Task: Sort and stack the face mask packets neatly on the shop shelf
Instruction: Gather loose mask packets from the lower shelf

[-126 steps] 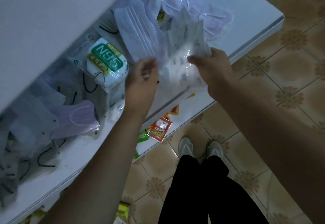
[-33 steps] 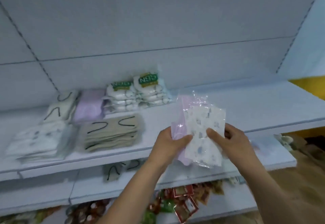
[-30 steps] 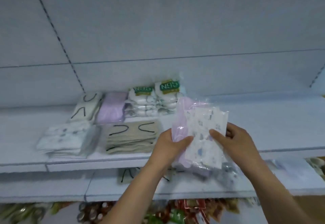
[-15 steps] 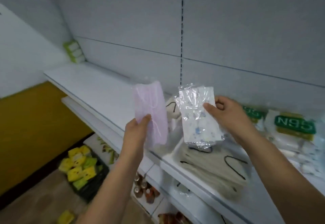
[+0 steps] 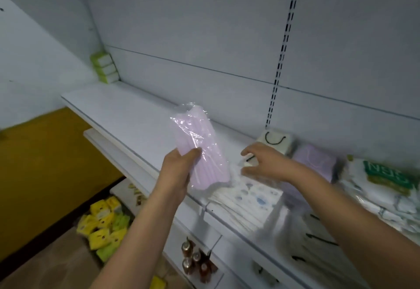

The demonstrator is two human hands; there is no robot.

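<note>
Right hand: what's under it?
Under the right hand lies the stack of white printed mask packets on the shelf. The palm covers the stack's far end; contact can't be judged.

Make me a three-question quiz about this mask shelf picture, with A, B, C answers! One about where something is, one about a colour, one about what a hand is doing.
1. Where is the stack of patterned white packets?
A. on the floor
B. at the shelf's front edge, under the right hand
C. in the left hand

2. What colour is the held mask packet?
A. green
B. black
C. pale pink

3. What is the right hand doing?
A. hovering with fingers spread, holding nothing
B. gripping a bottle
C. making a fist

Answers: 1 B, the stack lies just below that hand; 2 C, pink shows through the clear wrap; 3 A, its fingers are apart and empty.
</note>
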